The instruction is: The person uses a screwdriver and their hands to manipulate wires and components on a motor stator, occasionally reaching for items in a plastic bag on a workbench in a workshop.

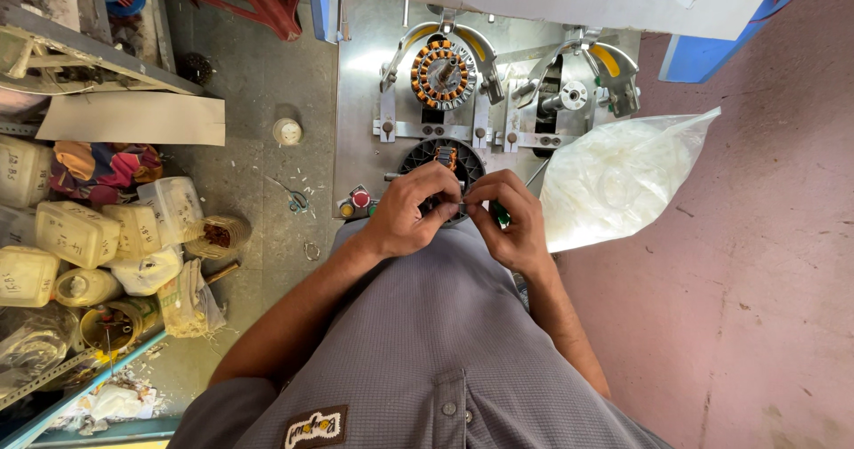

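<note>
Head view: both hands at dark round part (442,160) on winding machine (480,102).
Left hand (411,211) and right hand (509,220) fingers pinching small piece (463,208) between them.

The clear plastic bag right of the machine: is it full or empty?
Full. The clear plastic bag bulges with pale, whitish contents beside the machine.

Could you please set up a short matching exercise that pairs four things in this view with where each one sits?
Things:
1. wound stator
2. clear plastic bag
3. scissors
4. red button

Places:
A. on the floor, left of the machine
B. at the machine's front left corner
C. clamped on the machine, upper left
D. right of the hands

Pairs: 1-C, 2-D, 3-A, 4-B
</note>
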